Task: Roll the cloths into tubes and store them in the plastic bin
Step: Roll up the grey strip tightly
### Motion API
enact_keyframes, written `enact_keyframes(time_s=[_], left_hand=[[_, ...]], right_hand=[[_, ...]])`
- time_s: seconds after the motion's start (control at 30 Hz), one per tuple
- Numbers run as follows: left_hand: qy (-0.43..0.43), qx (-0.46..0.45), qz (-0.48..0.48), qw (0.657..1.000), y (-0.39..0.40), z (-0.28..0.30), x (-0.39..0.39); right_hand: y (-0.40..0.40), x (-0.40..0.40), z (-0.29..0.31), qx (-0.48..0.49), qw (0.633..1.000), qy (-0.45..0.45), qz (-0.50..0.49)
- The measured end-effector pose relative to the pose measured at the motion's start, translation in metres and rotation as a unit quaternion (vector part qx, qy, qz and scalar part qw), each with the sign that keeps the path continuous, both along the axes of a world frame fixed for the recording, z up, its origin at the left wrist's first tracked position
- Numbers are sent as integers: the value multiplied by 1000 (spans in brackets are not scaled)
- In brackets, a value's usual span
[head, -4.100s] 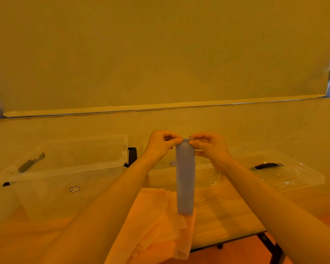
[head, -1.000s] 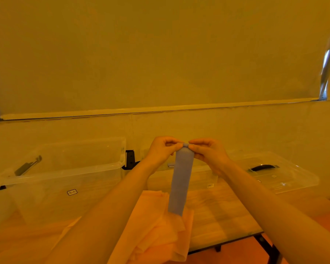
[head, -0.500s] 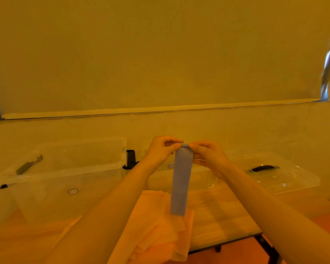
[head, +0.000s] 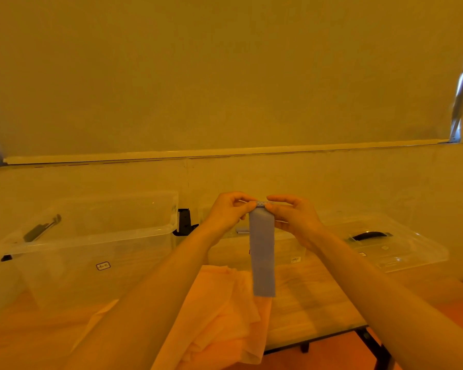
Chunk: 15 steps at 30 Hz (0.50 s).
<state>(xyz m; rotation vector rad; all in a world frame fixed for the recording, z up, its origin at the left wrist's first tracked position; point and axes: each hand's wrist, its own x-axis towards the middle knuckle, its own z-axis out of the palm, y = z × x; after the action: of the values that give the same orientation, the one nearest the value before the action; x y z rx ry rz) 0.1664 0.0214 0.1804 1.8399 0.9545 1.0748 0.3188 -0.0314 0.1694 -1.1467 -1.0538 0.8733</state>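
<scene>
A narrow blue cloth (head: 262,255) hangs as a folded strip in the air above the table. My left hand (head: 229,213) and my right hand (head: 294,218) pinch its top edge from either side, where a small roll has formed. Below it, a pile of pale orange cloths (head: 219,313) lies on the wooden table (head: 310,303) and drapes over the near edge. A large clear plastic bin (head: 91,244) stands open at the left. A second, lower clear bin (head: 292,252) sits behind the hanging cloth.
A clear lid with a black handle (head: 380,241) lies at the back right of the table. A dark tool rests on the left bin's far rim. A black clip sits between the bins. The wall rises close behind the table.
The hanging strip has become a little shorter as its top is rolled between the fingers. The lower end swung slightly and hangs straight now. My hands stay in the same place.
</scene>
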Motion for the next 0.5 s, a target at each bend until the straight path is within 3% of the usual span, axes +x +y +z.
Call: enact_keyframes(time_s=[0.33,0.5], left_hand=[[14,-48,-7,999,-1,-1,2],[6,-29,-3,1000,1,-4,2]], right_hand=[[1,0,0,15,1000,9,-10],[-1,1,-2,-1,1000,-4,3]])
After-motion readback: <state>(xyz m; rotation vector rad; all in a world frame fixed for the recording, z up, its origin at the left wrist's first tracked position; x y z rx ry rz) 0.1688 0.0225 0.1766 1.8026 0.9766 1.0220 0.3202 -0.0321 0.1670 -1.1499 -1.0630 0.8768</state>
